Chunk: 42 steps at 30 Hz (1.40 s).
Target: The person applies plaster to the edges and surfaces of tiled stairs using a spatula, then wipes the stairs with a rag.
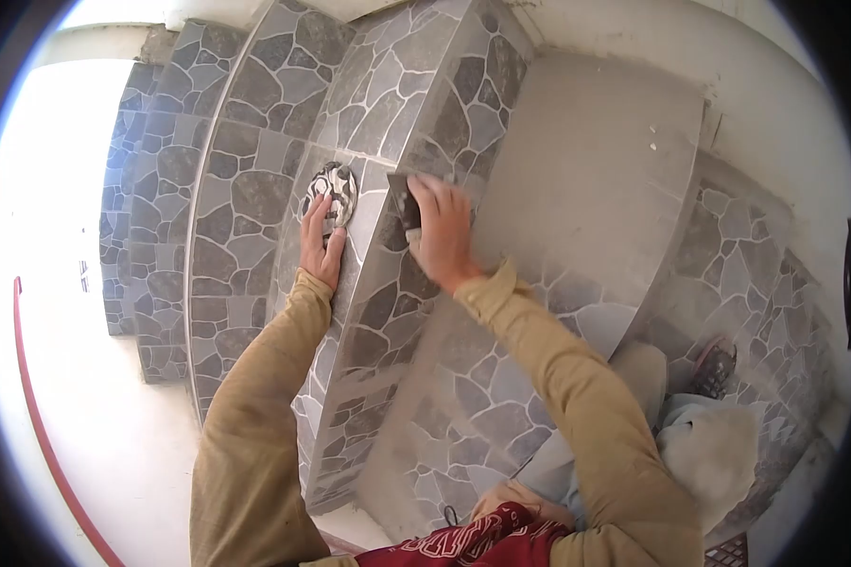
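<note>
My left hand lies on a stair tread with its fingers stretched over the lower part of a bunched black-and-white cloth. Its thumb is spread to the side, against the tiles. My right hand is closed around a dark, flat, blade-like scraper, held at the front edge of the same step. The right fingers are slightly blurred. Grey stone-patterned tile with pale joint lines covers the tread and riser about both hands.
More tiled steps rise to the left. A lower step at the right has a dusty grey film over part of its tiles. My shoe rests on the lower tiles. A red strip curves along the far left.
</note>
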Each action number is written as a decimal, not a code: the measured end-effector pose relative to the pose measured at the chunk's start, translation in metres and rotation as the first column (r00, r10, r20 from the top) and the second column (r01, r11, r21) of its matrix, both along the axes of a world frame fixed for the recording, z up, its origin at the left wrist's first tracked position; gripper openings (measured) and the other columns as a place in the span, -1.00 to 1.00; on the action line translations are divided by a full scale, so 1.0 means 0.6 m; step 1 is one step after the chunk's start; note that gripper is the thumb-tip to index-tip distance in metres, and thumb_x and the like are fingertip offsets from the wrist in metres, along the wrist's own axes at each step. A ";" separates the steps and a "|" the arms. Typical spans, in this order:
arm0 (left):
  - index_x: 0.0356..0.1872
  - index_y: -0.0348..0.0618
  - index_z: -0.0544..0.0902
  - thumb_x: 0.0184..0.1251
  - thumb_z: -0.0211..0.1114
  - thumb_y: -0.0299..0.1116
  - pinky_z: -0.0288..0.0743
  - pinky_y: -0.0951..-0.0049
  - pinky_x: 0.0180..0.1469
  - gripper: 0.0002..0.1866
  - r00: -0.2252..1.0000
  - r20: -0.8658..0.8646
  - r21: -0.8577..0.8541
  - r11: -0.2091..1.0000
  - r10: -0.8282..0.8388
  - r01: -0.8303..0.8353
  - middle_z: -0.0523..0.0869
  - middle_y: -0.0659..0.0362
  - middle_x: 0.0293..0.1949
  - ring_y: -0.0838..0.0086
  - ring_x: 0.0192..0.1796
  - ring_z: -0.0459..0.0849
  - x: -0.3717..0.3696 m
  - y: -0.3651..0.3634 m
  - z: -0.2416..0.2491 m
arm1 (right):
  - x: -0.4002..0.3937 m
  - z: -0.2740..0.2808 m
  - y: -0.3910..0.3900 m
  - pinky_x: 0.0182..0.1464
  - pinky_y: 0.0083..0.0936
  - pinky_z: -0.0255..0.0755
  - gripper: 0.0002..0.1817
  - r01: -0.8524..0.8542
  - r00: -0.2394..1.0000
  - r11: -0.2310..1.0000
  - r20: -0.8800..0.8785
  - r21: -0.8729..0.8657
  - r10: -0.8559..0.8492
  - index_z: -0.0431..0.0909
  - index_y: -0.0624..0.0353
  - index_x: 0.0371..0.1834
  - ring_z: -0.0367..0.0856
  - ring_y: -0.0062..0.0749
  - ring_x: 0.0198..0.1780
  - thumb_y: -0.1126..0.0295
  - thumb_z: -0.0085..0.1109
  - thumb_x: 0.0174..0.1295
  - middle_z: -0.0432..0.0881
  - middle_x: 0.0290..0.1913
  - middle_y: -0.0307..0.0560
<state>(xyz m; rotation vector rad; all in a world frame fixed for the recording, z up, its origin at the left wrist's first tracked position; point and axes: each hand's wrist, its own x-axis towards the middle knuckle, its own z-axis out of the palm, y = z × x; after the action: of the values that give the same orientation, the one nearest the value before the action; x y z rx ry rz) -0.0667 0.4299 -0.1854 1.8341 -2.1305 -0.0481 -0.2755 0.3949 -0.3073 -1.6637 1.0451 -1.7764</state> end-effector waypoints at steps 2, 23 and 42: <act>0.51 -0.18 0.36 0.48 0.14 -0.17 0.06 0.11 0.60 -0.38 0.999 0.033 -0.019 1.000 -0.019 0.019 0.31 -0.17 0.52 -0.05 0.56 0.25 0.009 -0.002 -0.002 | 0.025 -0.007 0.054 0.36 0.00 0.23 -0.04 -0.060 0.997 0.998 0.054 -0.015 0.061 0.39 0.15 0.41 0.41 0.02 0.29 0.40 0.59 -0.21 0.47 0.27 0.07; 0.50 -0.20 0.36 0.49 0.11 -0.23 0.07 0.12 0.59 -0.40 0.996 0.082 -0.005 1.000 -0.030 0.031 0.32 -0.16 0.51 -0.05 0.55 0.26 0.009 -0.004 0.001 | -0.025 -0.004 -0.093 0.34 -0.07 0.24 -0.32 0.123 0.992 0.991 -0.012 0.043 -0.123 0.55 0.03 0.24 0.46 -0.06 0.27 0.47 0.46 -0.08 0.51 0.38 -0.09; 0.26 -0.26 0.52 0.35 0.15 -0.29 0.25 0.06 0.44 -0.51 0.981 0.050 -0.158 0.971 0.188 -0.178 0.54 -0.18 0.23 -0.09 0.32 0.45 0.002 -0.049 -0.036 | -0.029 0.002 -0.096 -0.11 -0.40 0.53 -0.73 -0.623 0.301 0.722 0.944 0.301 -0.134 0.66 0.35 -0.07 0.67 -0.47 -0.19 0.45 0.43 0.22 0.74 -0.15 -0.11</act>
<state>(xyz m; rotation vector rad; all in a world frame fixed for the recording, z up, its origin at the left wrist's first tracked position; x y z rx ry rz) -0.0656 0.4003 -0.2072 1.9553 -1.9369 0.2147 -0.2931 0.3375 -0.3062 -0.1344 0.5738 -1.4541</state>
